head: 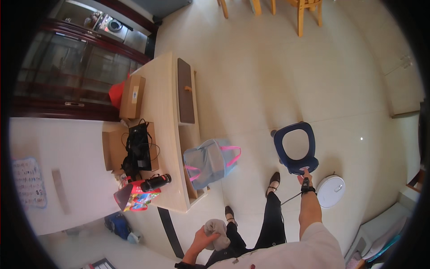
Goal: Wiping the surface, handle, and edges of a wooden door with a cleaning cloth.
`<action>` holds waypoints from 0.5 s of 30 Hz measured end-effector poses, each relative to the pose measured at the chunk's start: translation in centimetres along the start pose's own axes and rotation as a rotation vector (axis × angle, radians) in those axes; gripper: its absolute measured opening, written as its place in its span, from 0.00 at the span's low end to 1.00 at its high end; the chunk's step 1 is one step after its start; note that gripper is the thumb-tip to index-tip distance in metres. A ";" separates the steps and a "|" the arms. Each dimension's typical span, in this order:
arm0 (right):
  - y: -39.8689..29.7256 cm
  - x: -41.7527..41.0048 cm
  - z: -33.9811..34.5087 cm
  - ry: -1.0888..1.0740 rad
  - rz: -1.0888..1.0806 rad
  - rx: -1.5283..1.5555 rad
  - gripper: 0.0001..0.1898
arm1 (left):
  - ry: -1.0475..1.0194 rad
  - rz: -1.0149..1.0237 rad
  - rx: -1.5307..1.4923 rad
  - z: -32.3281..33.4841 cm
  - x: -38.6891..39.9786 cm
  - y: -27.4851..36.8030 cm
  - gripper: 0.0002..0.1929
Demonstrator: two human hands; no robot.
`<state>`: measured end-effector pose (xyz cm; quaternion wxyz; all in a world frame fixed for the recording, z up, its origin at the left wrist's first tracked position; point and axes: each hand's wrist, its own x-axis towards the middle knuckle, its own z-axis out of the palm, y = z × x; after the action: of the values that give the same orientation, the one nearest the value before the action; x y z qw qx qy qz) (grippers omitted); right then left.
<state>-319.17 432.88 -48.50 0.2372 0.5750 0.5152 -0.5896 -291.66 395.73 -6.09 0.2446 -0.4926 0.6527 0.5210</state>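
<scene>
My left hand (202, 239) is closed round a bunched grey-beige cloth (216, 234), close to my body at the bottom of the view. With my arm stretched forward, my right hand (305, 177) is on the near end of a dark blue ring-shaped seat or frame (313, 141) with a large opening through its middle. Small dark feet or wheels show at its left side. My fingers touch a pale round spot on it; their undersides are hidden. A white robot vacuum cleaner (331, 191) lies on the tiled floor just right of my right wrist.
To the left stands a light wooden cabinet (164, 111) bearing a cardboard box (133, 97), black cabled gear (137, 144), a black bottle (156, 182) and a colourful bag (139, 198). A translucent bag with pink handles (211, 161) is beside it. Wooden chair legs (300, 20) stand far ahead.
</scene>
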 end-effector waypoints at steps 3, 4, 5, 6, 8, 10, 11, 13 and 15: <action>0.4 2.9 0.0 -0.049 -0.034 0.214 0.24 | 0.001 -0.066 0.006 2.5 0.0 0.3 0.32; -0.1 4.8 -1.3 0.015 -0.027 0.130 0.24 | 0.000 -0.070 -0.018 3.1 0.5 0.0 0.32; 0.5 4.9 -0.8 0.030 -0.005 0.070 0.23 | 0.013 -0.079 -0.001 3.3 0.2 -0.4 0.33; 0.9 4.7 -0.3 0.039 0.012 0.008 0.23 | 0.030 -0.085 0.011 3.6 -0.5 -0.9 0.34; 1.0 3.7 0.1 0.059 0.051 -0.119 0.20 | 0.068 -0.112 -0.053 4.1 -1.2 -2.7 0.35; -1.0 6.6 -2.3 0.142 0.043 -0.072 0.17 | 0.036 -0.095 -0.121 4.9 -0.6 -3.5 0.35; -0.6 5.9 -1.5 0.148 0.017 -0.096 0.16 | 0.046 -0.107 -0.083 4.3 -1.3 -3.8 0.35; -0.9 4.5 0.0 0.135 -0.026 -0.137 0.15 | 0.069 -0.115 -0.070 3.9 -2.2 -5.6 0.35; -1.6 2.5 0.9 -0.073 -0.155 -0.363 0.15 | 0.132 -0.083 -0.104 3.8 -3.8 -8.0 0.35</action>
<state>-321.55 433.45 -50.41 0.3097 0.4595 0.6468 -0.5240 -283.73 400.92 -7.70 0.1967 -0.5646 0.6184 0.5100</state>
